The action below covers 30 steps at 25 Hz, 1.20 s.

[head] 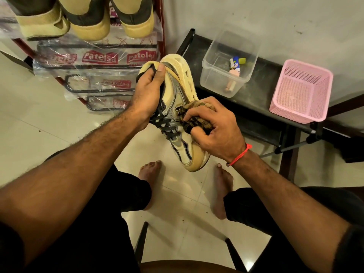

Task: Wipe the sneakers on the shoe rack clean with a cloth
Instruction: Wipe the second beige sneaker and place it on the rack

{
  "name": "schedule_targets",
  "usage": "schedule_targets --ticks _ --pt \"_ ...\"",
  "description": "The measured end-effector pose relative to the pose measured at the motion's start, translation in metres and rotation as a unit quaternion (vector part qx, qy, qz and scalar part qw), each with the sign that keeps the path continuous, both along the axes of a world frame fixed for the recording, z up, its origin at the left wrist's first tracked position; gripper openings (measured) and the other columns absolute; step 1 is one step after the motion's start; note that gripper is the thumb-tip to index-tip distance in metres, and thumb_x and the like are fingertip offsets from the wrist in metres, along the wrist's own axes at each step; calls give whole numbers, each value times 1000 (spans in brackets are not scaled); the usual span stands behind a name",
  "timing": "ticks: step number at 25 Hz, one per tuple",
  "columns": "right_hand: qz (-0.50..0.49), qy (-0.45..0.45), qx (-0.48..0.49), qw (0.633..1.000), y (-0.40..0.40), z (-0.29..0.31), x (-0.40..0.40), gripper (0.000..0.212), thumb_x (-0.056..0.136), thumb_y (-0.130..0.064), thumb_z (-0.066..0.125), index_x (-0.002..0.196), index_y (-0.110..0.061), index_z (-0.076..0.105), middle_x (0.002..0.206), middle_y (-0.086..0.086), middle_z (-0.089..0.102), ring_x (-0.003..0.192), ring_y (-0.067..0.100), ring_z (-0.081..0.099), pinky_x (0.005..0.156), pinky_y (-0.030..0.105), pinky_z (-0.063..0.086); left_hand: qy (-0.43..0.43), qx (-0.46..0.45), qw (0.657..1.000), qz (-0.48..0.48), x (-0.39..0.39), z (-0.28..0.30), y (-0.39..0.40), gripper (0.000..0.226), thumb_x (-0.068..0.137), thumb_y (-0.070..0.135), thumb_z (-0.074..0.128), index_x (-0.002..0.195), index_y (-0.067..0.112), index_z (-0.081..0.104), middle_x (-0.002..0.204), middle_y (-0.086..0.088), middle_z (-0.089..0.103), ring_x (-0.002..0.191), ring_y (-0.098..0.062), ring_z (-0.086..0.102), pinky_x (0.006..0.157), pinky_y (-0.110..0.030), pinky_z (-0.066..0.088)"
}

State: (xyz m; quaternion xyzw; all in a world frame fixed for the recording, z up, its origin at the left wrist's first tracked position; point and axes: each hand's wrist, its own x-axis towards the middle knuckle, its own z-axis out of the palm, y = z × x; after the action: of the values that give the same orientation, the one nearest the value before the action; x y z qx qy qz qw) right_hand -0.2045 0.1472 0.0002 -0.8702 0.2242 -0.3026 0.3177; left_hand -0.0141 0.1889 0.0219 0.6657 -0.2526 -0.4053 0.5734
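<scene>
At the centre of the frame my left hand [146,99] grips the cream sneaker [181,107] by its heel collar, while my right hand [214,127] clutches the brown cloth [197,113] bunched against its side. Other sneakers [88,22] sit on the shoe rack [98,62], upper left.

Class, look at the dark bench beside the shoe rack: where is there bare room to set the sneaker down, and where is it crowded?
Free: the bench strip between the clear tub and the pink basket, and the floor tiles left of the left hand. Crowded: the shoe rack top shelf, full of sneakers, and the bench ends under tub and basket.
</scene>
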Motion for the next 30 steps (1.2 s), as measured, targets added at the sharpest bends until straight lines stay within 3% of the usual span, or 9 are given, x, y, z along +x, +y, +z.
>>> schedule_targets --ticks 4,9,12,15,19,22,26,28,30 --pt "-51 -7 -11 999 -10 2 8 33 77 -5 62 108 -10 72 112 11 59 106 18 59 99 32 49 -71 35 990 -120 -16 -11 4 55 105 59 27 136 27 58 130 4 67 120 -9 62 111 -40 45" --pt "-193 15 13 981 -56 12 6 37 84 -10 58 119 -19 68 120 8 60 110 8 50 98 3 34 -73 -13 956 -284 -32 -19 11 28 106 20 51 127 5 60 106 -13 71 94 -18 68 86 -32 55" --pt "-153 26 35 987 -38 1 2 32 80 -16 64 110 -21 70 112 4 64 105 12 57 98 17 46 -99 -37 969 -224 -27 -17 8 23 104 10 52 124 3 61 101 1 71 89 -3 68 80 -21 53" --pt "-67 99 75 990 5 -13 0 28 76 -25 67 103 -24 71 105 1 62 96 13 60 91 28 51 -107 -22 988 -107 -6 -23 4 28 105 17 52 129 5 61 110 1 71 100 -8 69 92 -29 53" --pt "-103 27 50 993 -14 1 7 35 76 -15 64 110 -20 71 110 3 64 104 13 59 98 22 46 -158 16 971 -176 -18 -33 8 30 108 40 40 113 26 65 104 11 69 99 -3 64 96 -31 48" --pt "-174 2 26 984 -43 13 12 35 79 -10 62 112 -19 70 112 4 60 107 12 55 101 28 46 -117 57 970 -207 -38 -32 10 61 104 62 20 97 27 70 95 11 70 92 -2 64 93 -33 46" --pt "-51 54 -12 997 1 -5 13 29 76 -16 65 104 -18 70 113 6 54 100 20 57 92 31 49 -19 81 992 -92 -17 -23 4 115 59 106 16 118 26 74 122 -1 73 121 -20 65 114 -47 40" --pt "38 118 -46 991 25 -20 6 25 77 -22 66 101 -21 70 110 5 55 94 24 58 82 37 53 -39 97 995 -6 0 -10 3 109 57 107 23 120 31 72 120 4 73 118 -18 66 111 -49 42" --pt "88 177 -73 977 35 -31 -2 23 77 -24 65 99 -24 70 110 3 56 94 25 57 78 43 53 -69 91 992 46 13 0 4 70 84 87 38 112 31 70 111 8 73 109 -13 67 106 -46 48"
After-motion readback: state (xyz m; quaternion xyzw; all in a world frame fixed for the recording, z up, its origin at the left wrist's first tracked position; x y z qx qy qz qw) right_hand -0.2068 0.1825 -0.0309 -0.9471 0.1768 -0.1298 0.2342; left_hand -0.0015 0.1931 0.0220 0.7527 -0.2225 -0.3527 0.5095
